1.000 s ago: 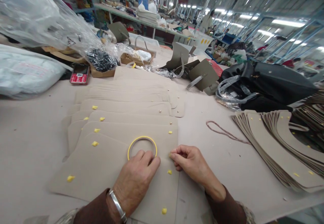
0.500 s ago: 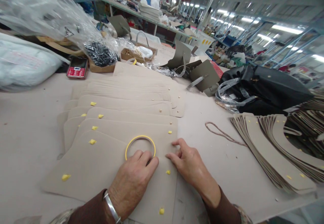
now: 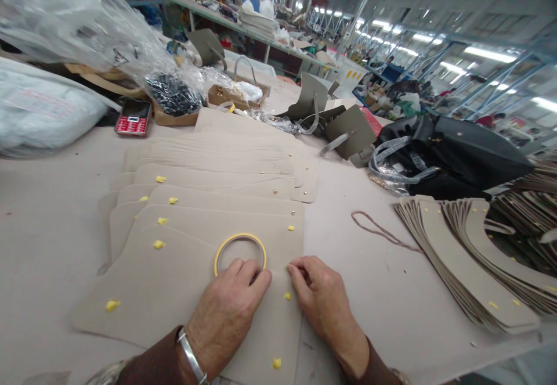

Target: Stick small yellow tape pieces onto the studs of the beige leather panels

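In the head view, my left hand is closed on the lower rim of a roll of yellow tape, which rests on the beige panels. My right hand has thumb and index finger pinched together at the right edge of the front panel; what lies between the fingertips is too small to make out. Small yellow tape pieces stick to the panels, one just below my right fingertips. More beige panels overlap in rows behind, some with small metal studs.
Stacked curved strips lie on the right, near a black bag. A cord loop lies between them and the panels. A red-keyed phone, plastic wrapping and a small open box stand at the back.
My right thumb and index finger, apart half a second ago, have come together in a pinch at the panel's edge. My left hand stays on the tape roll.
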A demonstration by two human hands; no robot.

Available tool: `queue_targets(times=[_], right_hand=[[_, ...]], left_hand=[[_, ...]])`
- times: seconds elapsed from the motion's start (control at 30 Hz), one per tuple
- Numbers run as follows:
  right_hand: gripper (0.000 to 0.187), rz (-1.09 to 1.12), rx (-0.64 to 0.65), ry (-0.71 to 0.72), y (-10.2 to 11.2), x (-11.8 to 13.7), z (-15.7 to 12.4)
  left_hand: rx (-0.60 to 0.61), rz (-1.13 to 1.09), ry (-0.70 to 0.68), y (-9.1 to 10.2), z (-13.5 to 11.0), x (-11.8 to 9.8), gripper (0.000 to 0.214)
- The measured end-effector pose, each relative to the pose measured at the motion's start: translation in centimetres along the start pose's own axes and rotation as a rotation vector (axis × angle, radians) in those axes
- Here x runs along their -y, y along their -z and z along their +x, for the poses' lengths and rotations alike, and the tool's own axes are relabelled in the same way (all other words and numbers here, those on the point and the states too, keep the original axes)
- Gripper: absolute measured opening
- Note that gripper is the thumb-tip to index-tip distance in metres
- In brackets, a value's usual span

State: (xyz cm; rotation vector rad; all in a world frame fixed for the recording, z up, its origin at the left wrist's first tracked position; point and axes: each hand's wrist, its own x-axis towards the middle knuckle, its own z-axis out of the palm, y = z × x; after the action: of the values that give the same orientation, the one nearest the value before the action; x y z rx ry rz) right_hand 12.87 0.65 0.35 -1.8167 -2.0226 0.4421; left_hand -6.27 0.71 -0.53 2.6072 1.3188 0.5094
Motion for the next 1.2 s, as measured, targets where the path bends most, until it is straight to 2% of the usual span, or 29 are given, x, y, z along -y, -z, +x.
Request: queue_targets(times=[0.17, 0.3, 0.37, 0.47, 0.53, 0.63, 0.73, 0.83, 0.93, 1.03, 1.2], right_hand=[[0.014, 0.011, 0.056, -0.017, 0.4, 0.4, 1.2], [0.01, 0.163, 0.124, 0.038, 1.2, -0.4, 1.9], [0.009, 0.219, 0.014, 0.054, 1.7, -1.1, 2.5], [0.024, 0.191, -0.206, 0.142, 2.1, -2.2, 3.9], [0.035, 0.15, -0.226, 0.263, 2.3, -2.5, 4.9], [0.046, 0.066, -0.175, 0.368, 2.4, -2.4, 6.1], [0.046, 0.006, -0.101, 0.323, 2.4, -2.1, 6.3], [0.036, 0.059, -0.039, 0.289, 2.3, -1.9, 5.7], [0.038, 0.141, -0.089, 0.339, 2.2, -2.1, 5.3], [0.043, 0.117, -0.101, 0.344, 2.1, -2.3, 5.4], [0.035, 0.127, 0.133, 0.206, 2.7, -2.0, 4.9]], left_hand=[[-0.006, -0.002, -0.01, 0.2, 0.6, 0.0, 0.021], [0.008, 0.055, -0.017, 0.3, 1.3, 0.4, 0.014], [-0.025, 0.082, -0.033, 0.1, 1.5, 0.6, 0.011], [-0.096, 0.082, -0.079, -0.1, 1.4, 0.8, 0.013], [-0.138, 0.06, -0.106, 0.0, 1.3, 0.8, 0.017], [-0.234, 0.004, -0.15, 0.8, 1.1, 0.8, 0.022], [-0.344, -0.043, -0.169, 2.2, 1.1, 1.2, 0.025], [-0.411, -0.085, -0.166, 3.5, 1.1, 1.8, 0.024], [-0.437, -0.127, -0.146, 4.3, 1.1, 2.2, 0.022], [-0.453, -0.145, -0.105, 4.5, 1.3, 2.3, 0.022], [-0.42, -0.125, -0.105, 4.5, 1.2, 2.0, 0.036]])
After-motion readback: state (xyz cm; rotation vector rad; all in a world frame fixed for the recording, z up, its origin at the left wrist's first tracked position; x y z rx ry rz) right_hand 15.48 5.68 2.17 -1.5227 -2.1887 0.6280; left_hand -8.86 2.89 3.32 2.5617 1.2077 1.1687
